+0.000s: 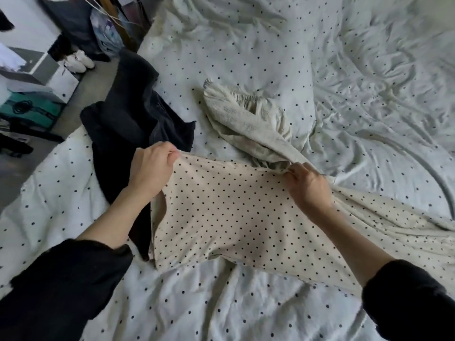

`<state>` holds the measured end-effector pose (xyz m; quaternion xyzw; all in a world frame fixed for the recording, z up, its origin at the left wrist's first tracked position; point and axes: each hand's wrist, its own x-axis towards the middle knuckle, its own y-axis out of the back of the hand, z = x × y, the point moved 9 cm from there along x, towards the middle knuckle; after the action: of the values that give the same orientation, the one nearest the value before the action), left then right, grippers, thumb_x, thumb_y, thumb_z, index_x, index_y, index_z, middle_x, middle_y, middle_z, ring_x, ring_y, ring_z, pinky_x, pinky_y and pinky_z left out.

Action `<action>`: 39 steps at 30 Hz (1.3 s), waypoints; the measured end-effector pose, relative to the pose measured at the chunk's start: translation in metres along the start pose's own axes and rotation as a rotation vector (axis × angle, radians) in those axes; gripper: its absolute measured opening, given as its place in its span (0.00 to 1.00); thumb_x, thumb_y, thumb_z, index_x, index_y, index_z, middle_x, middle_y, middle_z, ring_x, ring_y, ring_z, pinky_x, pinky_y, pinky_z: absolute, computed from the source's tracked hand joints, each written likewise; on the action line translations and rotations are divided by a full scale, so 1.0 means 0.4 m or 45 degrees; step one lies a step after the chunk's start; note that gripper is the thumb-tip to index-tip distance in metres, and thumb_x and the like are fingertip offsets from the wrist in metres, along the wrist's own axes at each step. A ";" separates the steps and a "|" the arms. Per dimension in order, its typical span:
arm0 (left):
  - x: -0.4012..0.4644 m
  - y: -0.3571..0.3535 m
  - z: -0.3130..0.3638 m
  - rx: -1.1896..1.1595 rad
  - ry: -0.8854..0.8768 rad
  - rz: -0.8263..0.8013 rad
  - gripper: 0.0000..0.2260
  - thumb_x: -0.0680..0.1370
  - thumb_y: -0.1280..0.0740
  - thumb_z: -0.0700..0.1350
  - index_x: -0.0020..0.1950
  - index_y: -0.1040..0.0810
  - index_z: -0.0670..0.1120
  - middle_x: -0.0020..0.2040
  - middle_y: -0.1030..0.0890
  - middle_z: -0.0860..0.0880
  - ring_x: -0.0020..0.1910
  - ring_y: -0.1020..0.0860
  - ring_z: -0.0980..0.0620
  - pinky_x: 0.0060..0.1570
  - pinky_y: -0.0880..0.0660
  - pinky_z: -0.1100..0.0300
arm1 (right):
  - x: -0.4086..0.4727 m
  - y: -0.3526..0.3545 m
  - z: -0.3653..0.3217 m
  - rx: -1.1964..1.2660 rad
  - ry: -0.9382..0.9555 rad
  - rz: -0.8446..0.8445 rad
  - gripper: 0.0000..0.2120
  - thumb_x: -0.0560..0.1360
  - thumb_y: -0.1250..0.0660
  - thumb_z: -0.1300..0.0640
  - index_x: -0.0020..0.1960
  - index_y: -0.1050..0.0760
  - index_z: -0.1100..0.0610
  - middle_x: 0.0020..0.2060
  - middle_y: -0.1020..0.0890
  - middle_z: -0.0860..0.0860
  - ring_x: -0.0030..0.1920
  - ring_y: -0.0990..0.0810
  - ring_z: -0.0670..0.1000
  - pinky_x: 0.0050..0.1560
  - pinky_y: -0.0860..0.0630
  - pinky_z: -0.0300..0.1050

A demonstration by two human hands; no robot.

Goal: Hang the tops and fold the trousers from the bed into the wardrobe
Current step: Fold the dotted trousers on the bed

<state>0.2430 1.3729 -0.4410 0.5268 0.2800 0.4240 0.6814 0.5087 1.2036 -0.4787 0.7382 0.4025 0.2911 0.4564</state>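
A beige garment with small black dots [221,212] is stretched over the bed in front of me. My left hand [152,166] pinches its far left corner. My right hand [309,185] pinches its far edge on the right, and the rest of the cloth trails off to the right. A dark, nearly black garment [133,119] lies crumpled to the left, partly under my left forearm. A cream garment with a faint print [251,126] lies bunched just beyond the beige one, touching it near my right hand.
The bed's white duvet with black dots [320,70] is rumpled and fills most of the view. At the upper left the floor holds white shoes [78,61], boxes [37,77] and dark items beside the bed edge.
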 end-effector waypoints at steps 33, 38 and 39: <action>0.131 -0.263 -0.179 0.387 0.239 -0.834 0.35 0.71 0.39 0.69 0.67 0.30 0.44 0.67 0.31 0.45 0.67 0.34 0.45 0.64 0.38 0.52 | -0.063 -0.430 -0.253 -0.363 0.310 -0.458 0.26 0.77 0.51 0.40 0.72 0.37 0.48 0.71 0.33 0.53 0.72 0.36 0.56 0.66 0.47 0.63; 0.139 -0.250 -0.168 -0.080 0.365 -0.899 0.15 0.74 0.32 0.54 0.48 0.23 0.43 0.45 0.24 0.48 0.49 0.26 0.47 0.47 0.33 0.55 | -0.058 -0.431 -0.270 -0.356 0.326 -0.450 0.30 0.75 0.51 0.36 0.73 0.39 0.48 0.72 0.35 0.56 0.73 0.40 0.60 0.66 0.50 0.67; 0.137 -0.241 -0.160 -0.278 0.389 -0.903 0.14 0.73 0.31 0.52 0.46 0.24 0.41 0.40 0.25 0.49 0.43 0.26 0.50 0.42 0.33 0.57 | -0.059 -0.437 -0.272 -0.349 0.330 -0.472 0.31 0.74 0.50 0.35 0.72 0.39 0.48 0.73 0.36 0.56 0.73 0.40 0.61 0.66 0.50 0.69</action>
<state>0.2437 1.4433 -0.5480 0.2530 0.4959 0.2629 0.7880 0.3525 1.2763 -0.5937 0.5395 0.5429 0.3465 0.5424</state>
